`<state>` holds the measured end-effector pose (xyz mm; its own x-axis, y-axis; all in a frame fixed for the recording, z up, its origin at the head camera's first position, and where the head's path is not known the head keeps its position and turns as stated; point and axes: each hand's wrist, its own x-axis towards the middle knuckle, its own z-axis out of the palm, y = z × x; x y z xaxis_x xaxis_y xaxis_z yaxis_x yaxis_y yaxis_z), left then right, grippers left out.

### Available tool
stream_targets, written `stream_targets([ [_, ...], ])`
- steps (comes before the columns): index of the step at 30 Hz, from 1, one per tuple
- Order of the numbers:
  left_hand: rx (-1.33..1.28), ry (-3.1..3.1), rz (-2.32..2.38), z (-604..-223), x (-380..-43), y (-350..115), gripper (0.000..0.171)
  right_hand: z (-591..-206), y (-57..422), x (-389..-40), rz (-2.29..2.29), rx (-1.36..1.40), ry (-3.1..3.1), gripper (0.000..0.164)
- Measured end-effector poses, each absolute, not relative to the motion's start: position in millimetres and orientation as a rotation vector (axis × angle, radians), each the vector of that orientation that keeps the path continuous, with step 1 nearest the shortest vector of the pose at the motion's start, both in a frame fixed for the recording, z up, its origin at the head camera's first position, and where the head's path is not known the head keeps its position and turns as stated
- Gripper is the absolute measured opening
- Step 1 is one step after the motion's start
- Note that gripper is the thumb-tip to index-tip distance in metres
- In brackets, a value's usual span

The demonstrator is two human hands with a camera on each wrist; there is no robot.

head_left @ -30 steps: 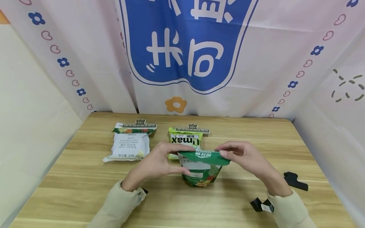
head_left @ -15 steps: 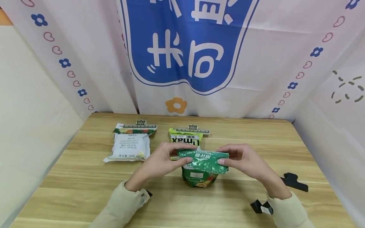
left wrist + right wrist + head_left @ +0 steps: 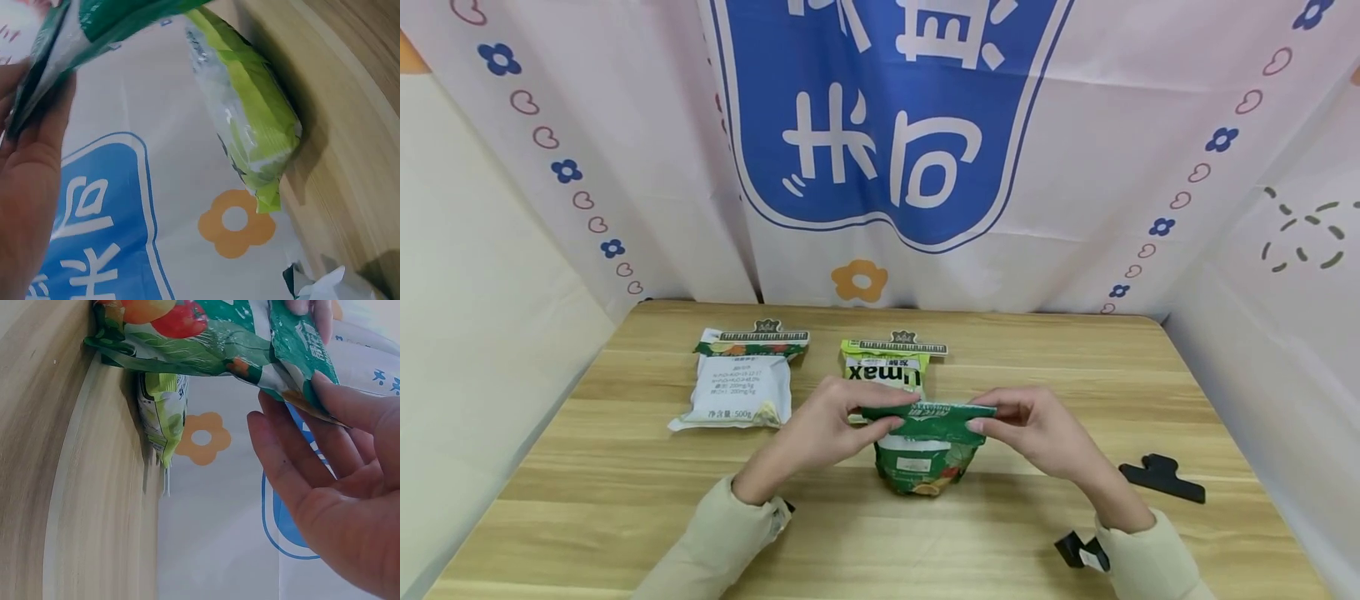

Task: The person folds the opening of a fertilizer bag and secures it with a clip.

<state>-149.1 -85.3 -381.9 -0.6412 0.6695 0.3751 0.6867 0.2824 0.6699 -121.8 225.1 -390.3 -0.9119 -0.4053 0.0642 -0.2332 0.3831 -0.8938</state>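
A green bag (image 3: pixel 925 467) with fruit and vegetable pictures stands on the wooden table, its top folded over toward the person. My left hand (image 3: pixel 831 425) pinches the left end of the folded top, thumb in front and fingers behind. At the right end, my right hand (image 3: pixel 1043 432) pinches the same fold between thumb and fingers. The right wrist view shows the right thumb on the green flap (image 3: pixel 306 353), with fingers under it. Behind the bag lies a lime-green Umax bag (image 3: pixel 883 369), partly hidden, its top held by a clip (image 3: pixel 904 343).
A white bag (image 3: pixel 741 387) with a similar clip (image 3: pixel 765 333) lies at the back left. One black clip (image 3: pixel 1162 477) rests on the table at the right. A printed cloth (image 3: pixel 1037 250) hangs behind the table's far edge.
The flap first tips down toward the person, showing more of its face, then folds over narrower. The left thumb has come up onto the flap, and both hands now pinch its ends.
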Motion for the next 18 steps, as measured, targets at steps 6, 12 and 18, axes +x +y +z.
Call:
stream_targets([
  [6, -1.471, -2.292, -1.155, -387.4, -153.0, -89.7, 0.037, -391.6, 224.3, -121.3, -1.550, -0.568, 2.508, 0.015],
  [12, -1.566, -2.238, -1.002, -385.1, -151.6, -95.2, 0.040, -391.1, 223.6, -121.6, -1.544, -0.608, 2.516, 0.015],
  [18, -1.662, -2.070, -0.690, -387.8, -153.9, -94.4, 0.051, -394.6, 224.8, -123.8, -1.527, -0.671, 2.589, 0.022],
])
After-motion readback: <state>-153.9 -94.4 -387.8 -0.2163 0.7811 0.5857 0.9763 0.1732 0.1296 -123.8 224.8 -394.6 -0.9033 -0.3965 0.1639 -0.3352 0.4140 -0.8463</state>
